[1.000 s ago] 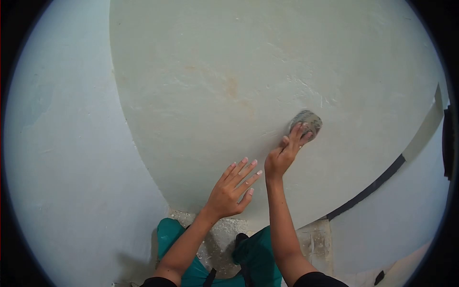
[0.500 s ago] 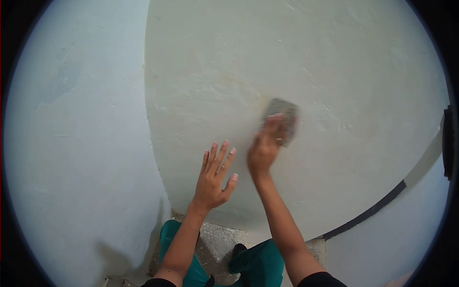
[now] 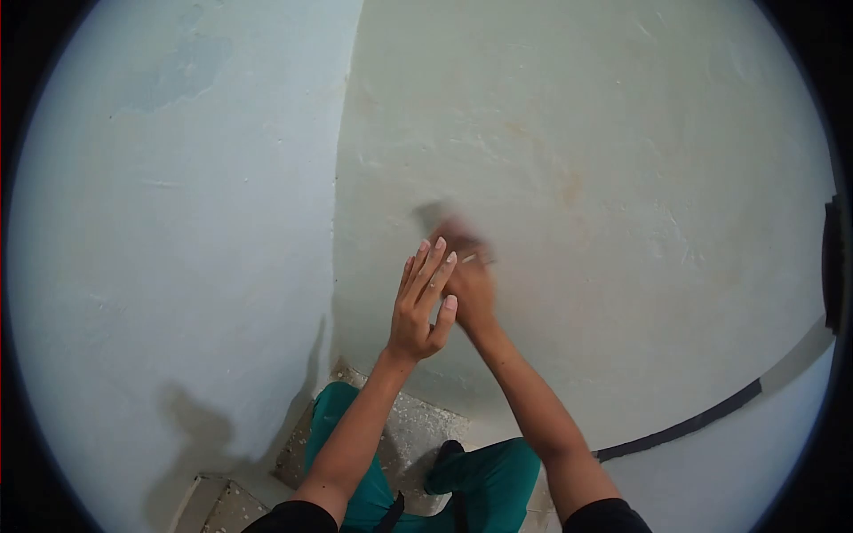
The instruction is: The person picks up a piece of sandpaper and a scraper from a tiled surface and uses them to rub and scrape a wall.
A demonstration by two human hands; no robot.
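My right hand [image 3: 471, 282], smeared by motion, presses a greyish piece of sandpaper [image 3: 432, 213] against the pale green wall [image 3: 604, 293]. Only a blurred corner of the sheet shows past the fingers. My left hand [image 3: 418, 320] is open, its fingers stretched upward and the thumb held apart, with nothing in it. It overlaps the right hand's edge in this view and hides part of it.
A bluish-white wall [image 3: 213, 249] meets the green one at a corner on the left. Below are a speckled floor [image 3: 413, 435], my green-trousered legs [image 3: 498, 484] and a stepped ledge [image 3: 233, 511]. A dark strip [image 3: 684, 426] runs along the lower right.
My right hand has swept left across the wall with the sandpaper, coming close to my left hand. The view has shifted, so the wall corner sits further right.
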